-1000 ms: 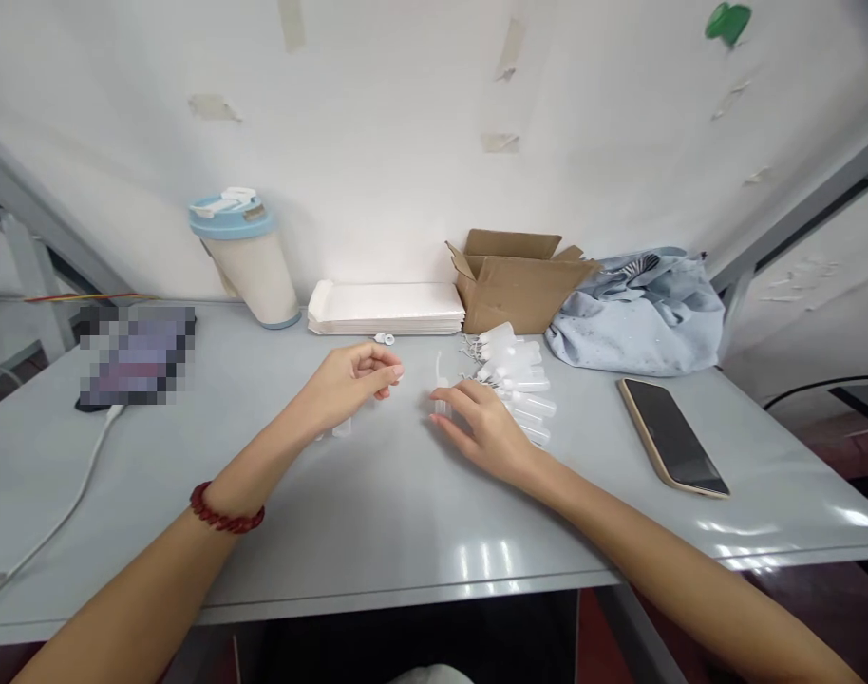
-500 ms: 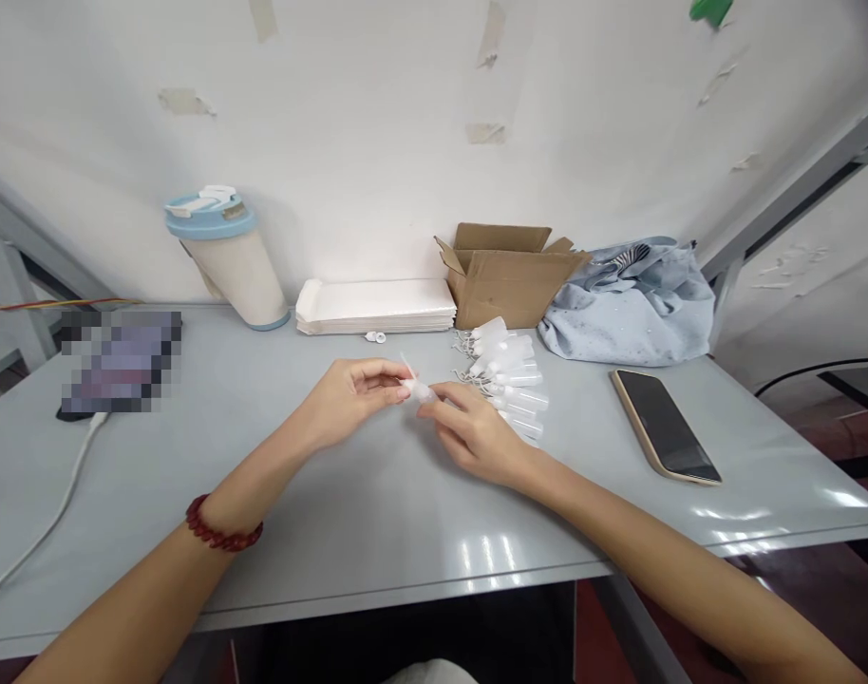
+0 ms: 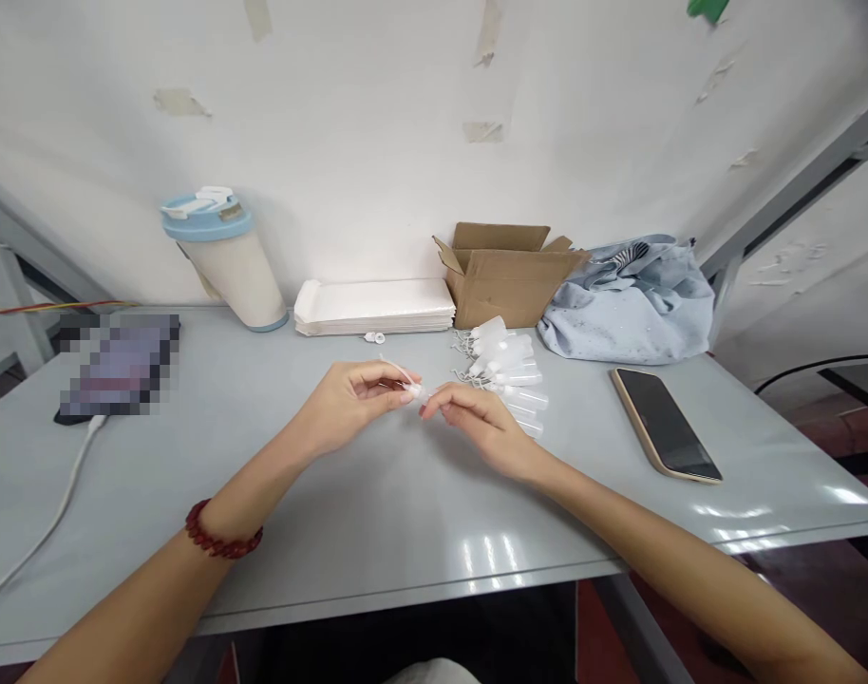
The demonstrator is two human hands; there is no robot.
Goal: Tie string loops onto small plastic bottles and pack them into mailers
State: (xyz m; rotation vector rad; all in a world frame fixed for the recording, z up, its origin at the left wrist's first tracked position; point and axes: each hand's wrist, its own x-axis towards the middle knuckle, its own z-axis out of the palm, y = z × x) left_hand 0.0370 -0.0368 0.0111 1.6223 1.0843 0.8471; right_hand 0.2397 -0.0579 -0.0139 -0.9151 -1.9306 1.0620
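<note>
My left hand [image 3: 355, 404] is closed in a pinch on a small translucent plastic bottle [image 3: 415, 389] with a white top. A thin pale strand or stem [image 3: 397, 367] sticks up and left from that top. Close at the bottle's other end is my right hand [image 3: 477, 423], its fingers stretched out and slightly apart; whether the fingertips touch the bottle is hard to tell. Just beyond my right hand lies a cluster of several similar bottles [image 3: 509, 356], with thin pale stems pointing left. Two tiny white caps or rings [image 3: 374, 337] rest farther back on the grey table [image 3: 363, 532].
A stack of white envelopes [image 3: 374, 304] and an opened cardboard box [image 3: 509, 285] stand by the wall. Left of them is a blue-lidded tumbler [image 3: 235, 266]. A light blue cloth bag [image 3: 630, 309] and a phone [image 3: 666, 425] are at right; a blurred-out device [image 3: 124, 366] with a cable lies left.
My right fingers have loosened and straightened at the bottle's end. The bottle has turned in my left hand, its thin stem now leaning farther left.
</note>
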